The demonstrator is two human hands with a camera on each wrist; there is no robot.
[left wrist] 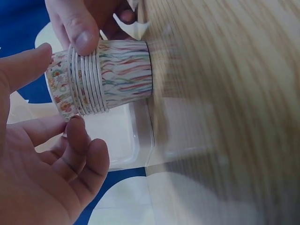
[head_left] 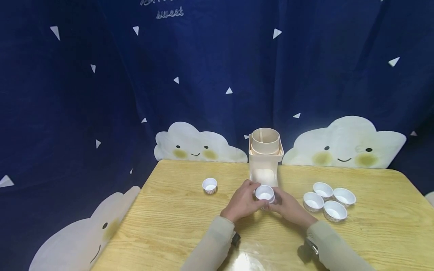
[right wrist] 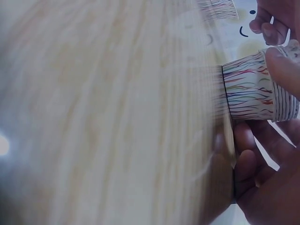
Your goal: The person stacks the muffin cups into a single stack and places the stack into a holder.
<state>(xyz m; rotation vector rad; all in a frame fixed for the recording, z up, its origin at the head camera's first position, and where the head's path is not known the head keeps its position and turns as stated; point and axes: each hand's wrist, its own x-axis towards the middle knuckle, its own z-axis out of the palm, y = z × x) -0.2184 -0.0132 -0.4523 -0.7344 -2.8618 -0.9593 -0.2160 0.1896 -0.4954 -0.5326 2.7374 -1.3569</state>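
Note:
Both hands meet at a short stack of paper baking cups (left wrist: 125, 72) near the middle of the table. The stack stands upright, its striped bottom cup at the tabletop and several rims layered above. A flower-patterned cup (left wrist: 58, 86) sits uppermost, its white inside (head_left: 264, 192) facing up in the head view. My left hand (head_left: 242, 202) pinches this top cup between thumb and fingertips. From the other side my right hand (head_left: 289, 207) grips the stack, thumb on the rims and fingers beneath them. Part of the stack is hidden behind the fingers in the head view.
Just behind the hands stands a beige plastic holder (head_left: 263, 162) with a round tube on top. One single baking cup (head_left: 209, 186) is on the left. Several more cups (head_left: 335, 210) form a cluster on the right. A dark blue curtain (head_left: 210, 56) hangs behind the wooden table (head_left: 162, 226).

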